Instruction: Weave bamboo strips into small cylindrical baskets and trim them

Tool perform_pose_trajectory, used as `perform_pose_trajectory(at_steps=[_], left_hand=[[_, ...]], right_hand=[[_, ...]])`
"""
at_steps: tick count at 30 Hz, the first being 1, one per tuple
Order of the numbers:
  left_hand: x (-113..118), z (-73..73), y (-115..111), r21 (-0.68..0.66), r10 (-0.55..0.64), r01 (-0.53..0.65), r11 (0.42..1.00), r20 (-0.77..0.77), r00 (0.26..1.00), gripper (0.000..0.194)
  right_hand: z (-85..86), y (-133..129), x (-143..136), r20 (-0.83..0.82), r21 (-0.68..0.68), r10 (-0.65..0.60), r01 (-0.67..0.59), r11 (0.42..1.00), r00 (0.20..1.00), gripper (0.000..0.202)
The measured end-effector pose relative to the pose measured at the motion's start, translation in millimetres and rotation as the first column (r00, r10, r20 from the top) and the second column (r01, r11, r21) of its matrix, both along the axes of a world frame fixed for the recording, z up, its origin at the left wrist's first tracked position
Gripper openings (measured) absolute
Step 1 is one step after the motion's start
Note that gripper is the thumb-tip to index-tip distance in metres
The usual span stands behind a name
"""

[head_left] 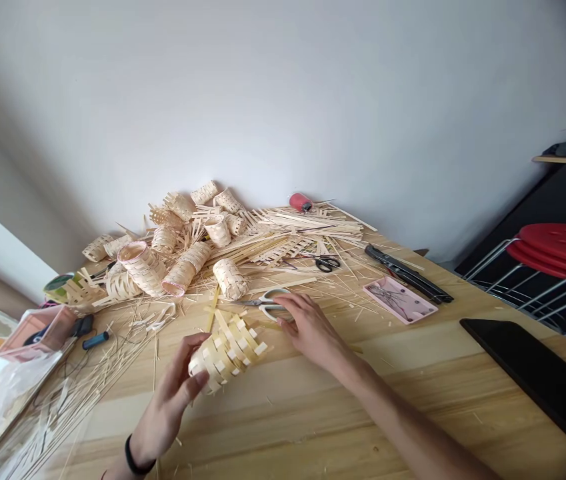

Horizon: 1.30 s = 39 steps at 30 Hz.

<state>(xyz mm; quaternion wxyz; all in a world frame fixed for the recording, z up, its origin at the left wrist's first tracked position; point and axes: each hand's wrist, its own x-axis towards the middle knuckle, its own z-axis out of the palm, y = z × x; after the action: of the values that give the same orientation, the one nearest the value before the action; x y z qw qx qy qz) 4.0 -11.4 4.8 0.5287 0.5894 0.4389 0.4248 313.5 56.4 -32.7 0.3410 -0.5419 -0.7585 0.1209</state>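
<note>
My left hand [175,390] is closed around the base of a small woven bamboo basket [227,353], tilted with its loose strip ends toward the right. Those ends stick out unevenly from the weave. My right hand [307,327] has its fingers curled on the handles of white-handled scissors [275,303], whose blades point left, low over the table. Just behind the scissors lies another woven basket [231,280] on its side. A yellowish strip [213,308] runs between that basket and the one in my left hand.
Several woven baskets [180,270] are heaped at the back left beside bamboo strips [307,230]. Black scissors [327,264], a red thread spool [301,202], a black long-handled tool [407,273], a pink tray of pins [400,300] and a black flat device [527,377] lie rightward. Red stools [563,250] stand beyond.
</note>
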Motion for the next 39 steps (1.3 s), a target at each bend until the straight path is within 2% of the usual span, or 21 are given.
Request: perform_pose_trajectory(at_steps=[4, 8, 14, 19, 24, 28, 31, 33, 35, 39], left_hand=[[-1, -0.6, -8, 0.049, -0.052, 0.061, 0.997, -0.164, 0.985, 0.055], [-1, 0.0, -8, 0.067, -0.098, 0.112, 0.991, -0.191, 0.977, 0.054], [1, 5.2, -3, 0.116, -0.121, 0.132, 0.984, -0.098, 0.988, 0.052], [-3, 10.4, -1, 0.161, -0.094, 0.089, 0.983, 0.023, 0.995, 0.052], [-10, 10.3, 4, -0.039, 0.020, -0.009, 0.999, 0.300, 0.954, 0.060], [-15, 6.0, 14, -0.114, 0.102, -0.054, 0.992, 0.472, 0.876, 0.042], [-16, 5.1, 19, -0.138, 0.157, -0.100, 0.985, 0.503, 0.850, 0.035], [-13, 7.1, 20, -0.157, 0.190, -0.128, 0.979, 0.491, 0.850, 0.035], [-8, 10.6, 18, -0.156, 0.205, -0.146, 0.977, 0.488, 0.848, 0.036], [0, 16.9, 15, -0.102, 0.190, -0.161, 0.982, 0.468, 0.863, 0.031]], right_hand=[[0.0, -3, -4, 0.048, -0.038, -0.040, 0.042, 0.998, 0.998, 0.037], [3.7, -6, -10, 0.068, -0.073, -0.080, 0.085, 0.994, 0.994, 0.029], [6.9, -5, -10, 0.072, -0.097, -0.100, 0.107, 0.990, 0.992, 0.029], [8.6, -5, -7, 0.028, -0.131, -0.098, 0.101, 0.986, 0.995, 0.027], [13.5, -9, 1, -0.081, -0.135, -0.041, 0.030, 0.990, 0.996, 0.029], [18.4, -10, 8, -0.201, -0.105, 0.036, -0.058, 0.993, 0.979, 0.028], [21.8, -10, 8, -0.373, -0.101, 0.108, -0.156, 0.983, 0.921, 0.025], [25.0, -11, 5, -0.475, -0.128, 0.102, -0.183, 0.975, 0.874, 0.034], [29.1, -13, 1, -0.498, -0.167, 0.059, -0.162, 0.973, 0.865, 0.039], [38.2, -21, -6, -0.486, -0.264, 0.019, -0.168, 0.950, 0.874, 0.032]])
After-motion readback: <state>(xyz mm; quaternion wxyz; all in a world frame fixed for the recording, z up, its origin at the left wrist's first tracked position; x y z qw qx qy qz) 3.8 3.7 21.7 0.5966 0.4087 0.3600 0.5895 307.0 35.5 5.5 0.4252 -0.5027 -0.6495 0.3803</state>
